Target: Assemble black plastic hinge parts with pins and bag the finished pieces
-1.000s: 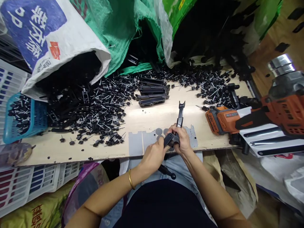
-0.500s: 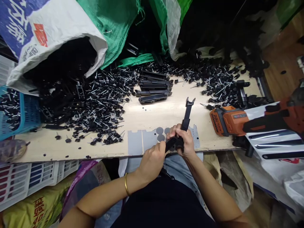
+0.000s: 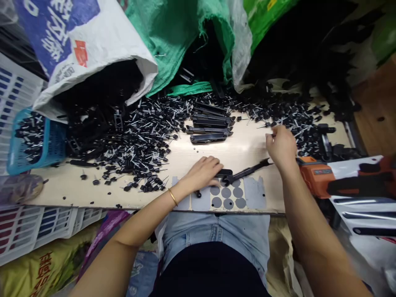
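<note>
On the bench lies a black hinged plastic arm (image 3: 247,171), its forked end pointing right. My left hand (image 3: 202,172) rests over its left end, fingers above and thumb below, closed loosely on it. By the heel of this hand sits a small black knob (image 3: 198,193). My right hand (image 3: 282,149) is at the left edge of the right-hand pile of black knob screws (image 3: 305,128), away from the arm. Its thumb and forefinger are pinched together; something dark shows at the fingertips, too small to make out. Several similar black arms (image 3: 210,123) lie stacked beyond.
Another heap of knob screws (image 3: 136,144) covers the left side, beside a blue basket (image 3: 55,144). Grey patches and discs (image 3: 228,204) mark the front edge. An orange power tool (image 3: 314,177) lies at right. A white sack (image 3: 114,37) and a green sack (image 3: 173,49) stand behind.
The hinged arm has come down from both hands onto the bench, its forked end swinging right. My right hand has let go and moved right to the screws. The view has shifted.
</note>
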A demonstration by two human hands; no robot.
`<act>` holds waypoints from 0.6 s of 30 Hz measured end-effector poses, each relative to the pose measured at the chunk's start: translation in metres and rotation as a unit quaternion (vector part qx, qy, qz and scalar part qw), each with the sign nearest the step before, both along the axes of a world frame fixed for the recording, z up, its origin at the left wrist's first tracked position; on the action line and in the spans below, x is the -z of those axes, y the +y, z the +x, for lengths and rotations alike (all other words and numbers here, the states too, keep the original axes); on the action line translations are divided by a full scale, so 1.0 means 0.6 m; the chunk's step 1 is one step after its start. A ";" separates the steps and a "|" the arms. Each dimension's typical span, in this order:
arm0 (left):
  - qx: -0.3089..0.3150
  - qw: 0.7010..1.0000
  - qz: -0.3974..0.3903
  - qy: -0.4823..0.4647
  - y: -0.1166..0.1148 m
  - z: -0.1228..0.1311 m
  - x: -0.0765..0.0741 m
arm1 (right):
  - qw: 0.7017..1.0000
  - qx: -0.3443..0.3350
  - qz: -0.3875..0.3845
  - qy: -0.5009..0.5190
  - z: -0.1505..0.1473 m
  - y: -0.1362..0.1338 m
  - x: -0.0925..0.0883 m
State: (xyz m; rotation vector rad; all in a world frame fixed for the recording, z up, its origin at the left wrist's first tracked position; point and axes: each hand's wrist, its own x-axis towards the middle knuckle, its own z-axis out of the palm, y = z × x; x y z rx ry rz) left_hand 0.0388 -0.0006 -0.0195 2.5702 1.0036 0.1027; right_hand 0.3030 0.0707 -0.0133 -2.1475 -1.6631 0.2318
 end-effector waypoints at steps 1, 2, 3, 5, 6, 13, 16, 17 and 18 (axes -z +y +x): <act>0.009 1.000 0.003 -0.026 -0.002 -0.004 -0.002 | 1.000 0.014 0.002 -0.016 -0.003 0.038 0.013; 0.002 0.999 0.008 -0.047 -0.003 -0.012 -0.005 | 0.999 0.022 -0.005 -0.028 -0.006 0.071 0.024; -0.027 0.998 0.015 -0.061 -0.003 -0.023 -0.007 | 0.999 0.028 -0.018 -0.035 -0.009 0.099 0.032; -0.141 0.987 0.044 -0.064 0.008 -0.057 -0.009 | 0.998 0.024 -0.040 -0.039 -0.010 0.132 0.038; -0.211 0.974 0.065 -0.056 0.018 -0.077 -0.008 | 0.998 0.018 -0.039 -0.035 -0.009 0.136 0.036; -0.328 0.936 0.120 0.044 0.126 -0.178 0.033 | 0.957 -0.059 0.034 0.280 -0.044 -0.028 -0.012; -0.328 0.937 0.122 0.002 0.131 -0.181 0.033 | 0.909 -0.076 -0.026 0.410 -0.091 -0.115 -0.011; -0.336 0.934 0.121 -0.030 0.123 -0.180 0.027 | 0.898 -0.070 -0.033 0.433 -0.103 -0.135 -0.006; -0.350 0.927 0.114 -0.072 0.111 -0.177 0.020 | 0.893 -0.064 -0.030 0.445 -0.113 -0.149 0.000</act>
